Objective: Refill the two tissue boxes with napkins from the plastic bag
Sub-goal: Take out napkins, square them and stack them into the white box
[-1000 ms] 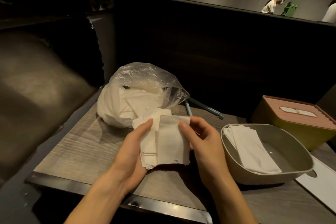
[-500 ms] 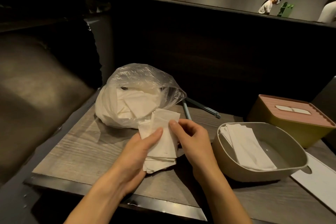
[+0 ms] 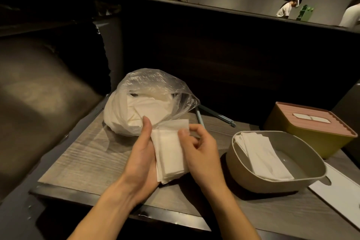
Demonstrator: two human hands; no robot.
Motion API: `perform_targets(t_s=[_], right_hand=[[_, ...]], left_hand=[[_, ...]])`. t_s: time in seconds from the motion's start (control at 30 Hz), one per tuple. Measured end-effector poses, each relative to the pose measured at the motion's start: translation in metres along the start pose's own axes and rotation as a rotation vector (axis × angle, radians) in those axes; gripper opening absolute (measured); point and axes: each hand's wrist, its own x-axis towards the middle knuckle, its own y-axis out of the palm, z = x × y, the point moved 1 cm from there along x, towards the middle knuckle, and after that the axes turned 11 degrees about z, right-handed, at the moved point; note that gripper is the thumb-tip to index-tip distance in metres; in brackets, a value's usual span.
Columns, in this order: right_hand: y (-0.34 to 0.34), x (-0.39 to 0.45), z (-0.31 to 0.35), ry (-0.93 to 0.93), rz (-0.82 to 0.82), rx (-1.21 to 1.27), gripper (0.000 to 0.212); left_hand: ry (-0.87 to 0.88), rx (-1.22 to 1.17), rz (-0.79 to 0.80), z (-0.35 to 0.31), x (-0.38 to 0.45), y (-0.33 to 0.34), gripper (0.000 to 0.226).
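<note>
Your left hand (image 3: 141, 159) cradles a stack of white napkins (image 3: 170, 154) from below, palm up, thumb raised along the stack's left edge. Your right hand (image 3: 200, 150) has its fingers curled; thumb and forefinger pinch the stack's right edge near the top. The stack is held above the wooden table (image 3: 85, 161), just in front of the plastic bag (image 3: 153, 91), and its top sheet overlaps the bag's lower edge in view. The bag sits on the table's far left part, mouth open toward you, more loose white napkins visible inside. To your right, just beside your right hand, stands the open beige tissue box (image 3: 251, 173), lid off, with a folded pile of napkins lying against its left inner side; the rest of its floor is bare. Behind it, touching or nearly touching, I can't tell which, is the closed yellow tissue box (image 3: 303, 138) with a pink ribbed lid, white tissue showing in its slot. A flat white lid (image 3: 339, 198) lies on the table at the far right. Two blue-grey sticks (image 3: 212, 116) lie behind the bag's right side.
</note>
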Motion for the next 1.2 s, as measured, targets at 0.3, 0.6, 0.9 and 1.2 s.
perform_targets(t_s=[0.3, 0.6, 0.9, 1.2], right_hand=[[-0.013, -0.017, -0.009, 0.1, 0.009, -0.311, 0.024], [-0.029, -0.034, 0.0, 0.032, 0.08, -0.072, 0.02], [-0.029, -0.034, 0.001, -0.057, -0.006, -0.039, 0.031], [-0.025, -0.028, -0.007, 0.073, -0.006, -0.296, 0.065]], left_hand=[[-0.044, -0.094, -0.066, -0.002, -0.002, 0.002, 0.053], [0.038, -0.178, 0.056, -0.001, -0.01, 0.005, 0.049], [0.32, 0.427, -0.238, 0.003, -0.009, -0.008, 0.05], [0.226, 1.119, -0.301, 0.017, -0.004, -0.01, 0.071]])
